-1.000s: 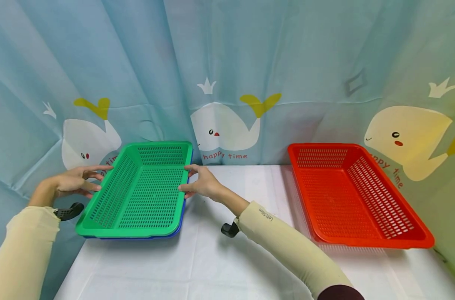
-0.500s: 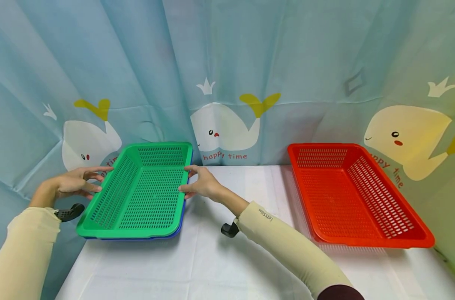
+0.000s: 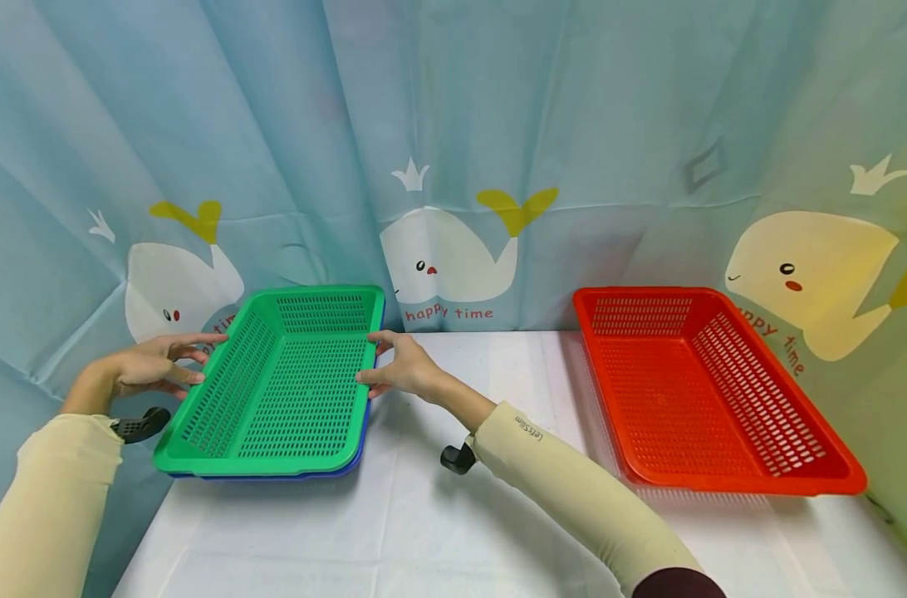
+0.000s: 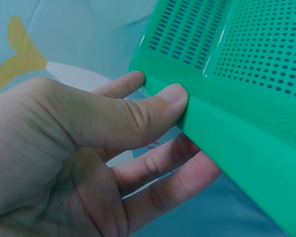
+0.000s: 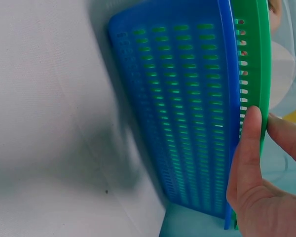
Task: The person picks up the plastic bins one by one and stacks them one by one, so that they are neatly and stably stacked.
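A green slotted plastic basket (image 3: 304, 399) sits nested in a blue basket (image 5: 182, 108) at the left of the table. My left hand (image 3: 143, 364) pinches the green basket's left rim. In the left wrist view its thumb (image 4: 170, 98) lies on top of the rim, with fingers beneath. On the opposite side, my right hand (image 3: 409, 365) pinches the green rim between thumb and fingers. The right wrist view shows the right hand's fingers (image 5: 249, 153) under the green rim, beside the blue edge. Both baskets stay stacked, with a narrow band of green above the blue rim.
A red basket (image 3: 655, 399) stands at the right, over a clear pinkish basket (image 3: 708, 498). White cloth (image 3: 453, 548) covers the table. Behind it hangs a light blue curtain (image 3: 610, 108) with printed whales, which also comes close beside the left hand.
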`<state>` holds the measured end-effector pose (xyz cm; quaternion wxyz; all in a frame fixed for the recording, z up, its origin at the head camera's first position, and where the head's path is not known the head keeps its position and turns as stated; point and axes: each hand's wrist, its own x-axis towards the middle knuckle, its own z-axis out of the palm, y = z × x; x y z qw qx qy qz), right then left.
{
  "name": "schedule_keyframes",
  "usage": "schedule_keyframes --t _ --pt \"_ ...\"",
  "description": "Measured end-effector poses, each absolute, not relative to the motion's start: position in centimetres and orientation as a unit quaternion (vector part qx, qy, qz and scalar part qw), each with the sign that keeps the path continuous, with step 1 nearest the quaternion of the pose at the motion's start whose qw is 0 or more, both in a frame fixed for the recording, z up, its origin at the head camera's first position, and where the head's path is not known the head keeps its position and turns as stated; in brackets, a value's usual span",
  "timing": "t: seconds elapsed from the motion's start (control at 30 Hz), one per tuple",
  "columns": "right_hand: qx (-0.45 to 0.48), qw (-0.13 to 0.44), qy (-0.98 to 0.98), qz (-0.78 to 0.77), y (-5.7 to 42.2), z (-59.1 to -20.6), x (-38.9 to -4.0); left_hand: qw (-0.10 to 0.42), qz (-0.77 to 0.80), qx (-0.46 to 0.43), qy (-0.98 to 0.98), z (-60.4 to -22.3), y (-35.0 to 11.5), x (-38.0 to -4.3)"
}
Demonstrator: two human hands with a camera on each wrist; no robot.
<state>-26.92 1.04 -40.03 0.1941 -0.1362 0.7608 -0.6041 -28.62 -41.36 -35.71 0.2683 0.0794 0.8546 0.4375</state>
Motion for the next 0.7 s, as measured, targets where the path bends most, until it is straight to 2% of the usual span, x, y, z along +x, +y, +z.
schedule_keyframes --t 0.7 --pt "-0.155 0.177 0.778 -0.583 1.21 -39.97 -26.96 0.269 0.424 0.075 0.861 -35.32 -40.93 -28.66"
